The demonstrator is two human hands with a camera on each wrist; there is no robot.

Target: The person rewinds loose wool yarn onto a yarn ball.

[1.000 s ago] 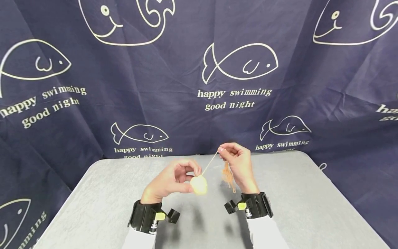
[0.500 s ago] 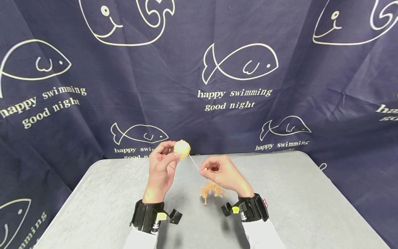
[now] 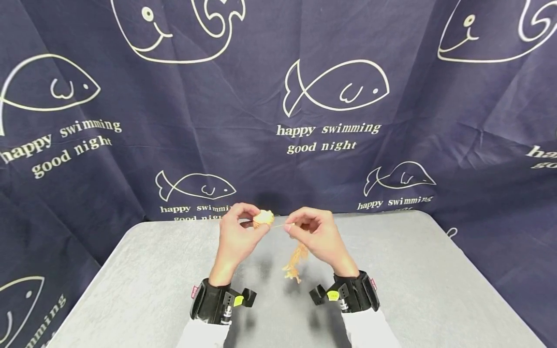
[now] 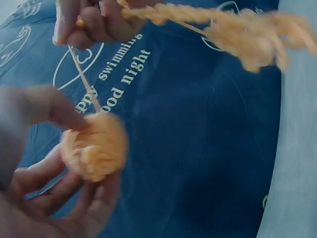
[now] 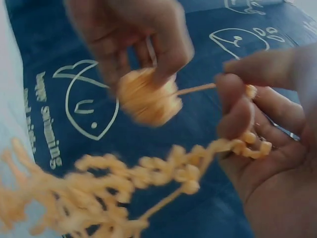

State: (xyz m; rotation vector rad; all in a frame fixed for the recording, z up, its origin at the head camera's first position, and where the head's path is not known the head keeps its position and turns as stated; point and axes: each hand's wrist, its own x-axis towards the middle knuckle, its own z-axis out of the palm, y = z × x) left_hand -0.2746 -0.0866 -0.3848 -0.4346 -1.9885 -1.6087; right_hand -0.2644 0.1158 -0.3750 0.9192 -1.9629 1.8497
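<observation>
My left hand (image 3: 239, 234) holds a small pale orange ball of yarn (image 4: 96, 146) between thumb and fingers, above the table. A short taut strand (image 5: 197, 89) runs from the ball across to my right hand (image 3: 317, 237), whose thumb and index finger pinch the yarn. Below the right hand hangs a loose, crinkled tangle of the same yarn (image 3: 297, 261), which spreads wide in the right wrist view. Both hands are at about the same height, a short gap apart.
A grey table (image 3: 152, 280) lies under the hands. Behind it hangs a dark blue curtain (image 3: 261, 164) printed with white fish and lettering. Black wrist straps with small cameras (image 3: 249, 297) sit on both wrists.
The left hand rose with the ball and turned it, then lowered it slightly. The right hand came down and left toward the ball, shortening the strand; the hanging tangle swung along.
</observation>
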